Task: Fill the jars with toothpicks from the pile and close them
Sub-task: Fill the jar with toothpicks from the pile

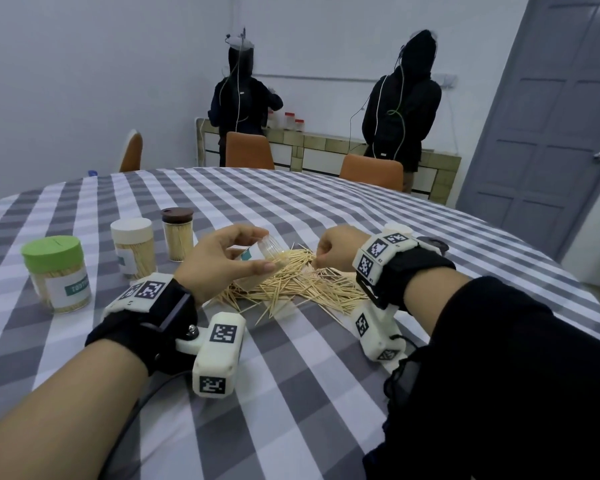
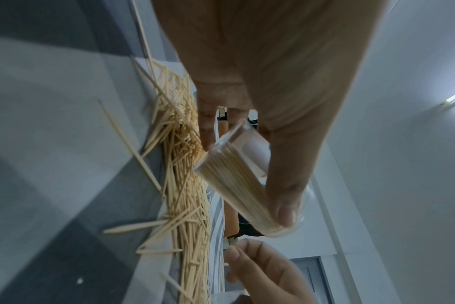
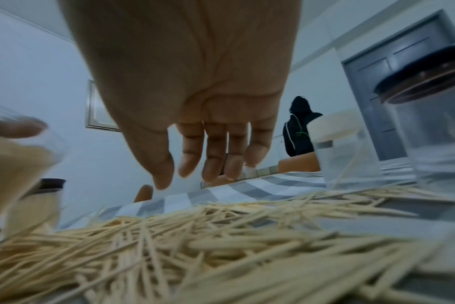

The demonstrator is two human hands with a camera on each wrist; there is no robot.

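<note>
Jar [image 1: 261, 258] tilted in left hand [image 1: 222, 261] over toothpick pile [image 1: 302, 282].

A grey-and-white checked cloth [image 1: 291, 209] covers the tabletop. Three orange chairs stand at its far edge: one at the left [image 1: 132, 152], one in the middle [image 1: 248, 150], one to the right [image 1: 371, 169]. Behind them two people in dark hooded clothes, one on the left [image 1: 241, 95] and one on the right [image 1: 400, 109], face a tiled counter [image 1: 326, 147] along the pale wall. Small red-capped containers [image 1: 293, 121] sit on that counter. A grey panelled door [image 1: 548, 109] stands at the right.
</note>
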